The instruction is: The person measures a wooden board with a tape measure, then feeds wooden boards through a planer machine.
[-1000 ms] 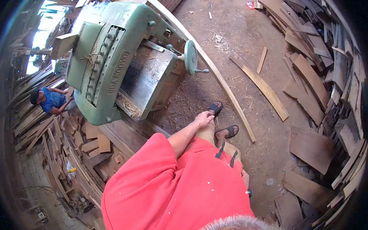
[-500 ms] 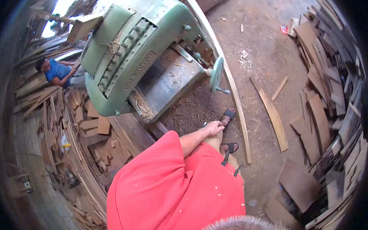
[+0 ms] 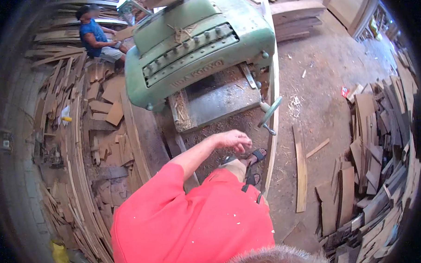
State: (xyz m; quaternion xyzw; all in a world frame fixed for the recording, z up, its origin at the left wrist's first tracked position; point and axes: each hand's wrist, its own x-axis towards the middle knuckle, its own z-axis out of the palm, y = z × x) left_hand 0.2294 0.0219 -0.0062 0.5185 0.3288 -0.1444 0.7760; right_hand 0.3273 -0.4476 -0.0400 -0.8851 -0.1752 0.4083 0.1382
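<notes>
Above my knee and near the front of the green machine, my left hand [image 3: 236, 141] is raised with its fingers loosely bent and slightly apart, holding nothing that I can see. My right hand is out of sight. The green machine [image 3: 198, 53] has a metal bed [image 3: 218, 101] with wood shavings at its left end. A handwheel [image 3: 271, 111] sits at the bed's right corner, up and to the right of my left hand. A long narrow board [image 3: 272, 148] runs past the machine's right side.
A person in a blue shirt [image 3: 92, 36] sits at the upper left, holding a piece of wood. Piles of scrap boards lie at the left [image 3: 76, 150] and the right [image 3: 374, 163]. A loose plank [image 3: 301, 170] lies on the floor.
My left hand has lifted off my knee toward the machine, its fingers loosening. The view has turned, bringing the machine more upright and to the right. The seated person shows higher up.
</notes>
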